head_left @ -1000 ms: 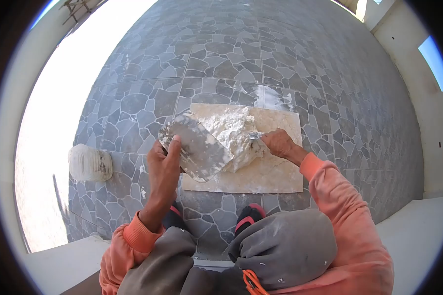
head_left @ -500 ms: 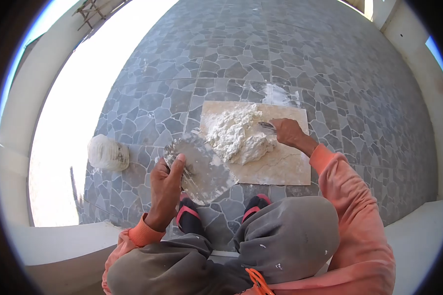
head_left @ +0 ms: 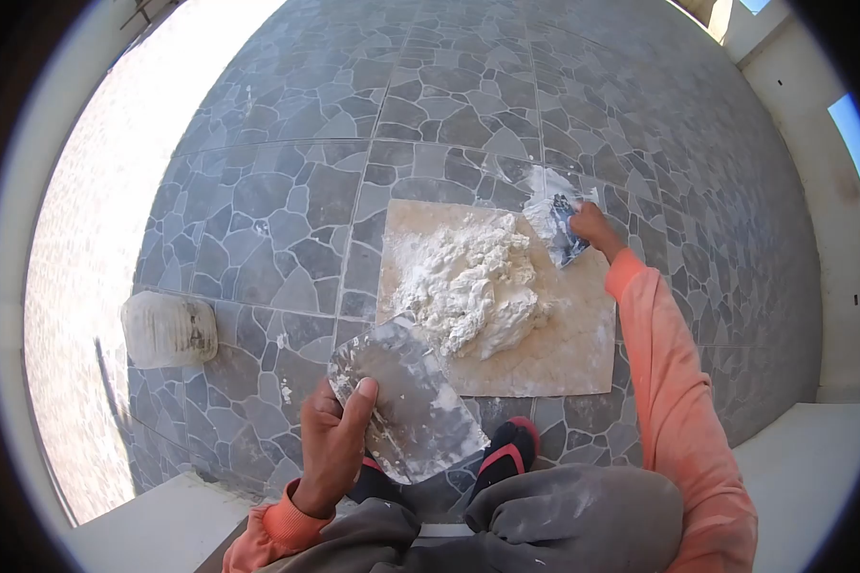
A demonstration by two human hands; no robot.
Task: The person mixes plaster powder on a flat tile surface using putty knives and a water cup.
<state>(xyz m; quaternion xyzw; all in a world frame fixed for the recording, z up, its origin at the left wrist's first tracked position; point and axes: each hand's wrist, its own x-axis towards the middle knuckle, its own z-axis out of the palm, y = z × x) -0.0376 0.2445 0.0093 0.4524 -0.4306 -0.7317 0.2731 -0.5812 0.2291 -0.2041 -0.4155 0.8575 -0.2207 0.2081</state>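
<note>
My left hand (head_left: 336, 435) grips a flat, smeared plate (head_left: 406, 396) by its near-left edge, thumb on top. The plate is tilted beside the near-left side of a tan board (head_left: 569, 353). A lumpy heap of white, powdery paste (head_left: 473, 282) sits on that board. At the board's far-right corner, my right hand (head_left: 597, 229) is closed round a putty knife (head_left: 566, 237). Its blade lies over a white powder patch (head_left: 549, 186) on the tiles. Fingers of my right hand partly hide the handle.
A cloudy plastic container (head_left: 170, 329) stands on the stone-pattern tile floor (head_left: 296, 191) to the left. My sandalled foot (head_left: 508, 454) is just below the board's near edge. A pale wall (head_left: 803, 143) rises at the right, and sunlit paving (head_left: 86, 220) lies at the left.
My right hand with the putty knife has moved away from the heap to the white patch past the board's far-right corner. The plate in my left hand has shifted nearer to me.
</note>
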